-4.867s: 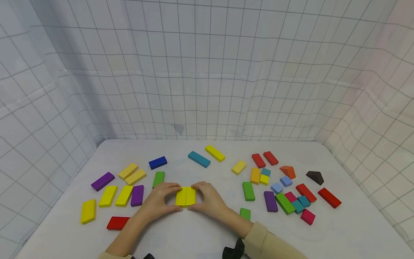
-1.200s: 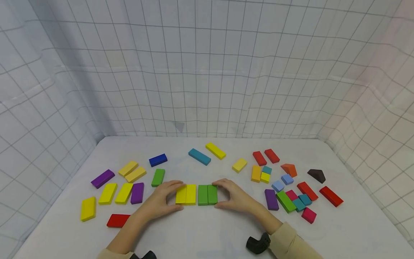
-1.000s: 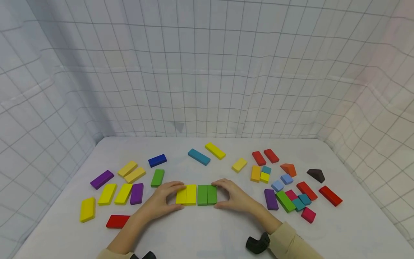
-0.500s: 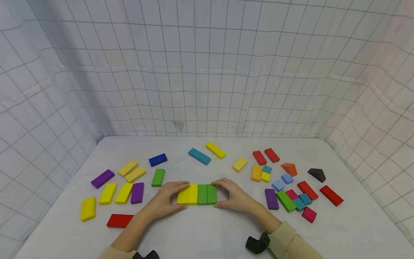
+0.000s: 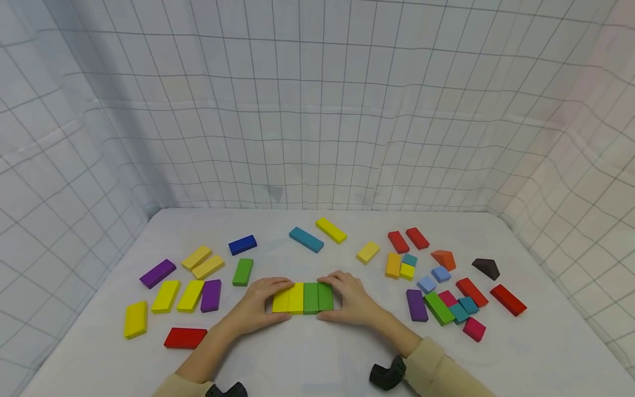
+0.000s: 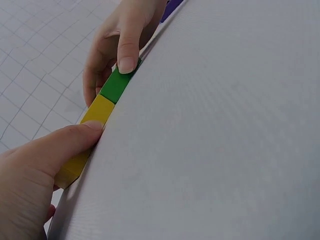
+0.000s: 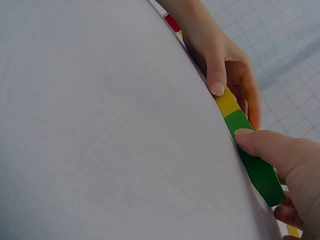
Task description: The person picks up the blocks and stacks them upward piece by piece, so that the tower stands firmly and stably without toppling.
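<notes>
Two yellow blocks [image 5: 295, 298] and two green blocks [image 5: 310, 298] lie flat side by side in one row on the white table, the pairs meeting in the middle. At the row's left end my left hand [image 5: 255, 307] pinches the yellow pair, thumb on the near ends and fingers on the far ends. My right hand [image 5: 353, 302] grips the green pair the same way from the right. Seen from the left wrist, the thumb presses on the yellow end [image 6: 102, 107], right beside the green one [image 6: 116, 86]. The right wrist view shows the other thumb on green [image 7: 260, 172].
On the left lie yellow blocks [image 5: 166, 296], purple ones [image 5: 210, 295], a red one [image 5: 185, 338] and a green one [image 5: 243, 272]. A teal block [image 5: 306, 239] lies behind the row. To the right are a purple block [image 5: 416, 305], a long green one [image 5: 439, 308] and several small cubes.
Two green blocks, earlier lying apart on the right, now stand beside the yellow pair. The yellow pair has slid right, closing the gap. My right hand has shifted slightly left along the green pair.
</notes>
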A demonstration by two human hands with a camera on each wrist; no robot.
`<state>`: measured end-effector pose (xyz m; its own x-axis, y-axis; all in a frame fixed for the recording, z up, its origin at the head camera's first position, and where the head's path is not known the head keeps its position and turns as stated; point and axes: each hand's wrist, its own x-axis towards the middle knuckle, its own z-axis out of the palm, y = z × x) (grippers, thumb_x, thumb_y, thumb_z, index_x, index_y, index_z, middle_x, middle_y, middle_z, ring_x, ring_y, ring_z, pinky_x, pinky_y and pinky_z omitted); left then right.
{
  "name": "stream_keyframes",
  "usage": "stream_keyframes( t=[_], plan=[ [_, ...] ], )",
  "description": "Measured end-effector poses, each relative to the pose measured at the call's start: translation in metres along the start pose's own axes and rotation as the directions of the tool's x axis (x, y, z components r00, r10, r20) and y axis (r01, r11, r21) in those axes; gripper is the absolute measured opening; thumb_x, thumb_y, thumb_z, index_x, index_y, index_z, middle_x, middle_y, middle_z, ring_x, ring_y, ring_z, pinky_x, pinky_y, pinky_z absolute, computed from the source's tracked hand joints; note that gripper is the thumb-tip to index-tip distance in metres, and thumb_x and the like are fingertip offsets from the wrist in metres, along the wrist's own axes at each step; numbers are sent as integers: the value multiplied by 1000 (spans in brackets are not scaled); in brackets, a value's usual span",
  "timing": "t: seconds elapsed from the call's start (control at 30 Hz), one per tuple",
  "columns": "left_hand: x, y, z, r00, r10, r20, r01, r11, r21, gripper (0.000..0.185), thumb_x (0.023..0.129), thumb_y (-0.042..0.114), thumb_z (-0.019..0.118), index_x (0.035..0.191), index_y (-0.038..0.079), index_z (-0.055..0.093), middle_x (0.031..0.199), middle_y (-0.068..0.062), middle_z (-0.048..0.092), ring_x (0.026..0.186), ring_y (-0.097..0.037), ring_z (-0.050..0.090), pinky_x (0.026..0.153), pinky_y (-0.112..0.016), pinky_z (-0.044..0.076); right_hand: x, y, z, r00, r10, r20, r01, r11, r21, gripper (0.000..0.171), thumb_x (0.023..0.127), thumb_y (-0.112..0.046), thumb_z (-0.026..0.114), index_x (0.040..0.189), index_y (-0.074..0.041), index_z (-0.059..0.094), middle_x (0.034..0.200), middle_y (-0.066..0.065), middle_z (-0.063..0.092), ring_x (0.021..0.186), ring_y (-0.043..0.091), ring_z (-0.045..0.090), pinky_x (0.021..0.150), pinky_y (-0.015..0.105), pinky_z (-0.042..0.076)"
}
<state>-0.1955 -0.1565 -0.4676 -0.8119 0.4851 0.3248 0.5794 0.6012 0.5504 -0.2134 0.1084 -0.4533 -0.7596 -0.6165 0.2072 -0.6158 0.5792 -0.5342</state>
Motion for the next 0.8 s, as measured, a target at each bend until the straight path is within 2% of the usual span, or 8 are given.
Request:
stream_keyframes(
  t=[0.4,0.57,0.7,0.8],
  plan=[
    [2,1,0,1000,-7,21,7,1000,-4,58,73,34,76,125,15,57,126,-1,55,117,-24,46,100,-50,34,-1,-2,4,999,30,-38,-31,999,-17,58,72,-38,75,121,-18,53,112,-2,49,104,15,42,81,35,32],
    [2,2,1,999,-11,35,12,1000,-9,58,74,35,75,125,15,56,127,-1,54,119,-24,45,100,-51,33,-1,-1,2,999,33,-3,-33,999,-11,62,73,-43,73,124,-18,51,115,-2,49,106,16,42,82,36,32],
    [0,3,-2,998,-20,63,23,998,-50,62,75,38,73,129,14,53,132,-4,48,123,-27,42,101,-52,33,2,10,-13,998,28,51,-33,995,95,64,77,-44,70,130,-16,48,122,0,49,110,19,43,91,43,35],
    [-3,3,-5,997,-30,68,35,996,-84,64,76,39,72,131,14,50,135,-6,44,124,-28,39,100,-52,35,6,29,-34,1000,16,27,-20,983,183,56,82,-32,68,130,-12,49,126,5,49,112,25,44,95,47,37]
  ],
)
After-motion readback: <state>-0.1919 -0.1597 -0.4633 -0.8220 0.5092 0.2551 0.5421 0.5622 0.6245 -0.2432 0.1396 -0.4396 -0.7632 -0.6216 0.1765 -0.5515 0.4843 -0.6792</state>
